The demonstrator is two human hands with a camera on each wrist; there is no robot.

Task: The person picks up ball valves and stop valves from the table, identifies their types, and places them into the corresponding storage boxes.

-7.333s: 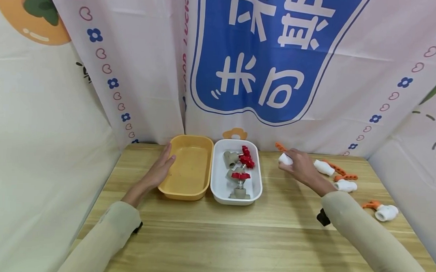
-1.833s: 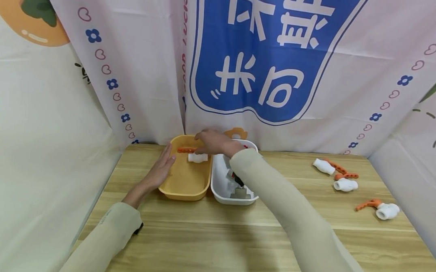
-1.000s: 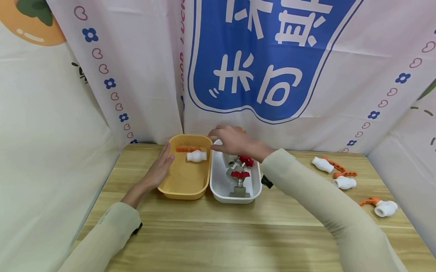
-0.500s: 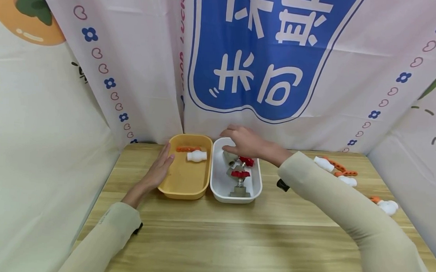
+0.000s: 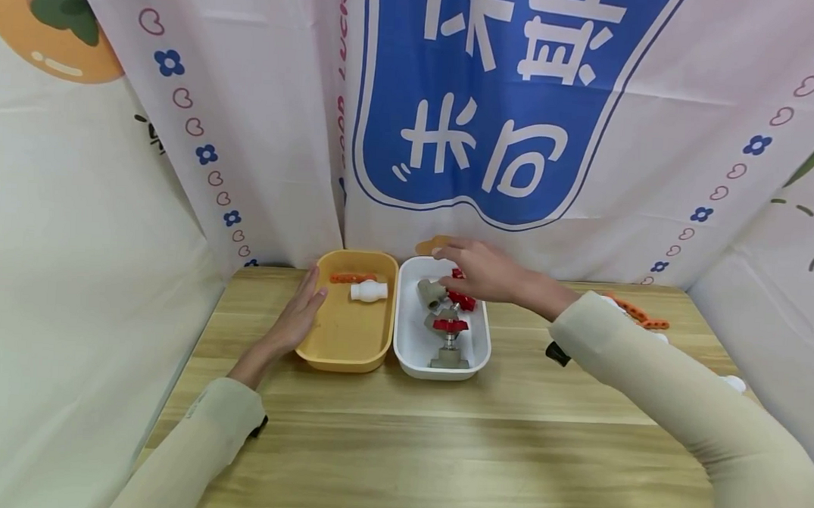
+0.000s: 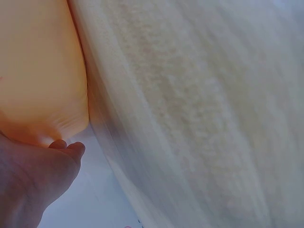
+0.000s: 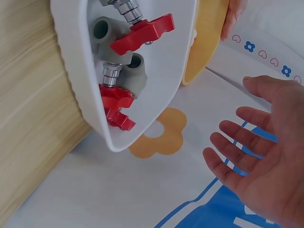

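The left side of a yellow plastic tray (image 5: 343,338) is touched by the left hand (image 5: 297,316), whose fingers are extended along the rim. In the yellow tray, near its back wall, a white ball valve (image 5: 369,291) is laid on its side, with its orange lever handle (image 5: 353,279) directed to the left. The right hand (image 5: 484,271) is held over the back right part of a white plastic tray (image 5: 409,353), palm down, and its fingers are seen spread apart and slightly bent in the right wrist view.

The white tray is set just beside the yellow one, on its right. Grey stop valves (image 5: 449,356) with red handles (image 5: 450,325) are contained in it; one is placed near the front wall, while the others are crowded together toward the back and are partly covered by the right hand.

On the right of the wooden table (image 5: 398,451), more orange lever handles (image 5: 656,324) and a white valve body (image 5: 734,383) are partly hidden by the right sleeve (image 5: 673,402). A black strap piece (image 5: 558,354) is worn under the right cuff. Behind the table, a white cloth (image 5: 276,127) printed with a blue panel (image 5: 444,184) is hung.
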